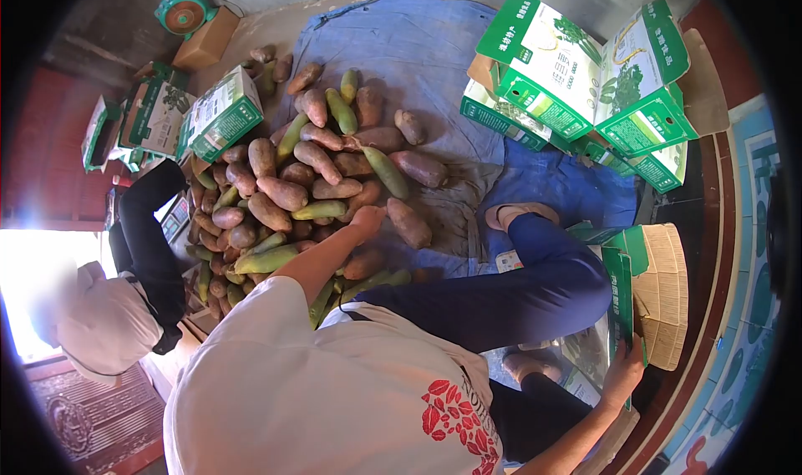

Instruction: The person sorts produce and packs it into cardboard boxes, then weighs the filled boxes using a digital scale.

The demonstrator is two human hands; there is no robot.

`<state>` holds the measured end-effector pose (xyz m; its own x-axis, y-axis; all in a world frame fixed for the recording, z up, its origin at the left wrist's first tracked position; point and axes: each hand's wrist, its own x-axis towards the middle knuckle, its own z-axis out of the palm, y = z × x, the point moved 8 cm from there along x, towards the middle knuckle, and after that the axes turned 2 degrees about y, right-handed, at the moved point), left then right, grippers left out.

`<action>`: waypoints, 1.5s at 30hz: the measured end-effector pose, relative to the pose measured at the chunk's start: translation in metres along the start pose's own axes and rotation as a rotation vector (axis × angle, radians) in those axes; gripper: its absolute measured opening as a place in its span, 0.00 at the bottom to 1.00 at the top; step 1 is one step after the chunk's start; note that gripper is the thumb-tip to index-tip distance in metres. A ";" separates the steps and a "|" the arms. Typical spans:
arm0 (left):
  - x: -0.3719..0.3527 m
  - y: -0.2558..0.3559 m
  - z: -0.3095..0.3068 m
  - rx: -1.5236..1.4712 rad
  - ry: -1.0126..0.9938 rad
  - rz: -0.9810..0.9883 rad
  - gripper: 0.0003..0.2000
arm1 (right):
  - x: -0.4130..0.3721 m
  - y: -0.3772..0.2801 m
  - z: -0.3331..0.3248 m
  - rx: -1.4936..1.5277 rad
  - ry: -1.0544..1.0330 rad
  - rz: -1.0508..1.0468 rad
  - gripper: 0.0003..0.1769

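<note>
At the right side of the pile, my left hand (368, 221) has its fingers together against the upper left side of a reddish root vegetable (409, 223), which lies on the blue sheet. Around that hand are many reddish-brown and green root vegetables (282, 193), heaped on the floor. My right hand (625, 370) grips the edge of an open green and white carton (618, 295) beside my legs. The carton has tan, ribbed inner flaps. Its inside is mostly hidden from view.
A blue sheet (393, 36) lies beneath part of the heap. Open cartons (597, 74) stand at the upper right, and more cartons (221, 114) at the left. Another person (109, 316) in a pale hat is left of the heap. A green device (184, 13) sits at the upper left.
</note>
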<state>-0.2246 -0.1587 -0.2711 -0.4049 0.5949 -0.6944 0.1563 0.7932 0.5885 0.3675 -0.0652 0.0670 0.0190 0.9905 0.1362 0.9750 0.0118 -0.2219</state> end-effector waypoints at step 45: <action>-0.062 0.098 0.044 -0.642 -0.421 -0.160 0.23 | -0.003 0.003 0.005 -0.016 -0.044 -0.023 0.15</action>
<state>-0.1443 -0.1124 -0.1884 0.0174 0.5808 -0.8138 -0.4783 0.7196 0.5033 0.3697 -0.0674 0.0614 -0.0131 0.9951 0.0981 0.9785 0.0329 -0.2036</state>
